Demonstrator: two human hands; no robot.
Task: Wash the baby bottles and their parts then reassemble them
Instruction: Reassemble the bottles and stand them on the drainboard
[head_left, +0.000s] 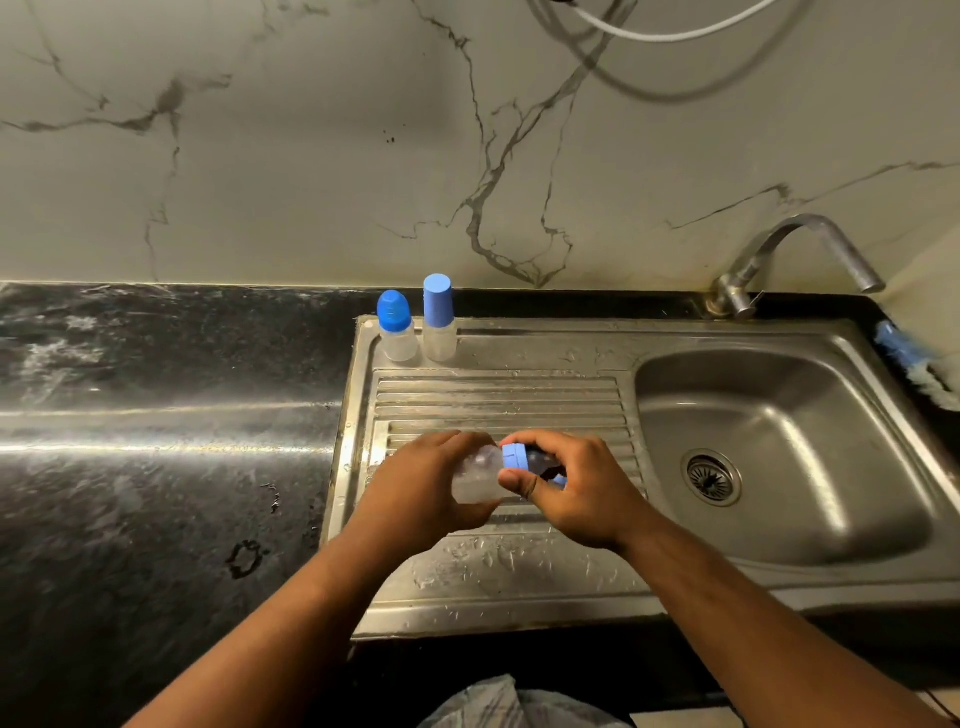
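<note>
Three baby bottles, one sink unit. Item 1: bottle (477, 480), clear, held on its side in the air above the ribbed drainboard (498, 400), neck pointing right. Left hand (421, 491) is wrapped round the clear body, fingers curled over the top and thumb below. Right hand (579, 491) grips the blue ring (516, 457) at the neck, thumb on the near side and fingers curled over the far side; whatever lies past the ring inside that palm is dark and mostly hidden. Both hands meet at the ring, knuckles nearly touching. Item 2: domed bottle (397, 330), upright at the back left corner of the drainboard, clear body, bright blue rounded cap. Item 3: tall bottle (439, 322), upright just beside it on the right, clear body, paler blue flat-topped cap; the two stand close, contact not discernible. Surroundings: steel basin (810, 395) to the right of the drainboard, with a round drain (710, 477) in its floor; water droplets on the front rim. Curved metal tap (802, 249) mounted behind the basin, spout turned right. Blue and white brush (915, 366) lying at the right edge. Dark speckled worktop (156, 447) to the left, streaked with glare. Veined marble wall (311, 156) behind. White hose (675, 35) looped across the top. Crumpled grey material (493, 701) at the bottom edge, kind unclear.
</note>
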